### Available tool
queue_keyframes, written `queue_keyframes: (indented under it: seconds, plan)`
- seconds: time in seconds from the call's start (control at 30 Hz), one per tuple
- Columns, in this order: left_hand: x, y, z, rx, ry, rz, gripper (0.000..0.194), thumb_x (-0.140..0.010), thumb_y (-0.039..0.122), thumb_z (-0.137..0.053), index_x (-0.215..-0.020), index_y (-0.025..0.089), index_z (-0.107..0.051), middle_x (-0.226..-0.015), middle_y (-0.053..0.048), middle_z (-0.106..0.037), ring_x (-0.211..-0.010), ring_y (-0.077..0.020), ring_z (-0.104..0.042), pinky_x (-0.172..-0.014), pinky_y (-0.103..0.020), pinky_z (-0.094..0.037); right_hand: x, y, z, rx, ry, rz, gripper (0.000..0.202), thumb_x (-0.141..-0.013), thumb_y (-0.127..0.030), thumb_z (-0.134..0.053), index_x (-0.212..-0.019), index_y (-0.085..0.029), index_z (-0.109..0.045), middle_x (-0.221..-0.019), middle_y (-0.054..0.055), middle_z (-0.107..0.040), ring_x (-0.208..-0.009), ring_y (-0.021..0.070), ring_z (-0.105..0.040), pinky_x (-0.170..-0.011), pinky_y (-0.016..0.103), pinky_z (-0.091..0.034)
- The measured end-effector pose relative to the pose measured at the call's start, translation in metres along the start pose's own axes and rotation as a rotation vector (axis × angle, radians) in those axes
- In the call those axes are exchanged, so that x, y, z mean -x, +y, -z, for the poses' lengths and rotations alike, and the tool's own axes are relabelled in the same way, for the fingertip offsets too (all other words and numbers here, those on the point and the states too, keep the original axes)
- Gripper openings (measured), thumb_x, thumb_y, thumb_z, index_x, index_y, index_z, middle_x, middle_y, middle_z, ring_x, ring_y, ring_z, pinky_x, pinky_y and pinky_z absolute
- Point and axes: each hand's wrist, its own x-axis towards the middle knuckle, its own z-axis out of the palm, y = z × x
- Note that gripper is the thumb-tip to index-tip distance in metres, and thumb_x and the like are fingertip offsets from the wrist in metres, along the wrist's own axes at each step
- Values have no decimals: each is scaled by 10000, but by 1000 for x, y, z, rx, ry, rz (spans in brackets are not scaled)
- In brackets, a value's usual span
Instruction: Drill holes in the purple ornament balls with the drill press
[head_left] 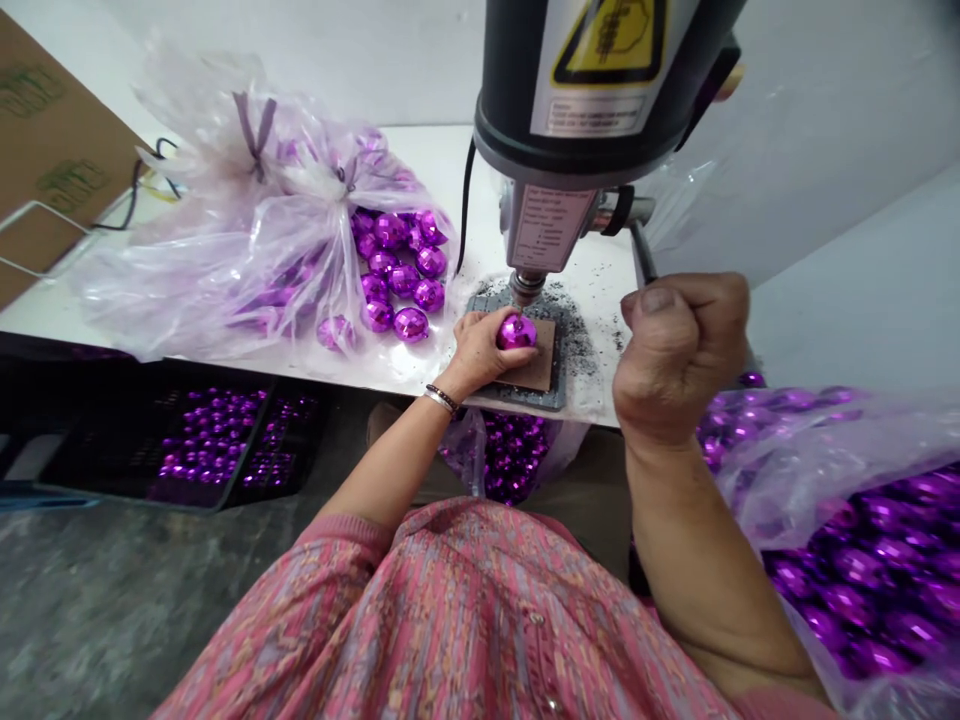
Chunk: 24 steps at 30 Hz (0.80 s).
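Between the thumb and fingers of my left hand (480, 348) is a shiny purple faceted ball ornament (517, 333). It rests on a brown board (534, 368) on the grey base of a drill press (574, 95). Directly above the ball is the chuck (527, 288); whether the bit touches the ball I cannot tell. My right hand (679, 355) is closed in a fist round the feed lever (643, 250) at the press's right side. Dark shavings (581, 325) lie scattered around the base.
Knotted clear plastic bags (225, 250) of purple balls lie on the white table (420, 375) at left, beside a cardboard box (60, 150). Below are black crates (97, 450) with balls. An open bag (795, 480) of balls stands at right, another bag (465, 450) at the table's front edge.
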Motion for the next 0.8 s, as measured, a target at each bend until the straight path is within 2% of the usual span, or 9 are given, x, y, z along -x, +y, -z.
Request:
queue_keyframes:
  seconds: [0.13, 0.2, 0.3, 0.37, 0.47, 0.53, 0.7, 0.77, 0.8]
  plan:
    - [0, 1, 1, -26, -16, 3, 570, -769, 371, -921, -1288, 227, -737, -1122, -78, -746, -1200, -352, -608, -1081, -475, -458, 10, 7, -5, -34, 20, 26, 327, -1027, -438, -521, -812, -199, -579, -702, -32, -571, -644, 53, -534, -637, 226, -426]
    - [-1, 0, 0, -32, -20, -12, 573, -775, 383, -915, -1292, 217, -732, -1121, -86, -746, -1186, -353, -618, -1072, -473, -465, 5, 3, -5, -34, 40, 19, 346, -1026, -459, -511, -806, -199, -572, -696, -27, -563, -644, 64, -533, -636, 238, -419]
    - [-2, -2, -1, -23, -14, -37, 568, -764, 374, -924, -1269, 206, -729, -1151, -89, -752, -1187, -349, -634, -1074, -466, -470, -26, -10, -5, -11, 58, -27, 360, -1006, -439, -525, -759, -179, -542, -666, -20, -519, -633, 62, -503, -632, 234, -376]
    - [0, -3, 0, -8, -2, -56, 556, -750, 359, -936, -1243, 207, -728, -1163, -83, -759, -1190, -342, -645, -1083, -465, -469, -58, -18, -7, -9, 39, -95, 363, -1001, -360, -474, -691, -173, -446, -608, -27, -426, -556, 44, -411, -599, 230, -318]
    - [12, -4, 5, 21, 11, -84, 542, -747, 374, -947, -1215, 207, -730, -1153, -79, -770, -1148, -324, -671, -1065, -459, -481, -100, -23, -11, -38, -18, -195, 332, -968, -261, -462, -648, -175, -460, -578, -18, -424, -561, 44, -446, -603, 223, -357]
    - [28, -3, 9, 32, -18, -115, 582, -730, 420, -964, -1218, 204, -732, -1158, -89, -777, -1127, -322, -681, -1054, -462, -488, -114, -22, -14, -62, -22, -282, 337, -948, -226, -503, -615, -174, -485, -554, -15, -433, -576, 45, -470, -615, 214, -387]
    - [70, 1, 9, 42, -254, -308, 787, -612, 574, -1010, -1272, 242, -738, -1287, -124, -778, -1273, -370, -649, -1165, -527, -442, -112, -18, -14, -130, 29, -401, 304, -933, -246, -540, -637, -187, -577, -573, -25, -497, -552, 44, -482, -619, 229, -426]
    - [77, -5, 10, 55, -256, -326, 844, -595, 596, -1008, -1315, 258, -725, -1369, -141, -749, -1340, -376, -625, -1192, -531, -439, -107, -17, -13, -117, 37, -421, 277, -920, -270, -562, -663, -192, -626, -582, -27, -524, -561, 52, -514, -612, 240, -424]
    - [77, -11, 12, 65, -209, -311, 830, -627, 592, -996, -1334, 259, -717, -1402, -148, -732, -1345, -366, -627, -1188, -520, -455, -106, -18, -12, -107, 42, -422, 271, -912, -282, -569, -668, -191, -641, -576, -27, -527, -557, 54, -517, -601, 245, -414]
